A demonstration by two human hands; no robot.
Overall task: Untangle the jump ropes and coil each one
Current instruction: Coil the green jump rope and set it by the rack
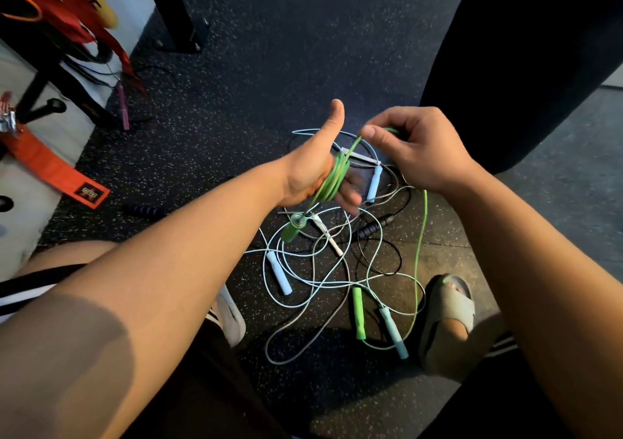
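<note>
Left forearm (135,287) fills the closest bit of the view, with the right forearm (539,287) coming in opposite it. Next out is the tangle (313,280) of jump ropes on the speckled rubber floor (236,85) — pale blue, grey and black cords all looped through each other. A beige sandal (448,307) on a foot sits at the tangle's right edge, and a white shoe (232,320) is just beside its left edge. On the near side of the tangle lie a green handle (358,314) and a teal handle (393,332), close together.

Held up over the tangle, the left hand (310,172) has its thumb sticking up and its fingers fairly straight. The green rope (332,179) is wound round the palm in a coil, with a dangling handle (293,228) just under it. The right hand (414,149), also over the tangle, pinches the green rope between thumb and curled fingers, and the loose length drops from there into the tangle's right side.

Well off to the left of the tangle there's an orange strap (50,165) — and beyond the tangle, a black steel post (175,10).
</note>
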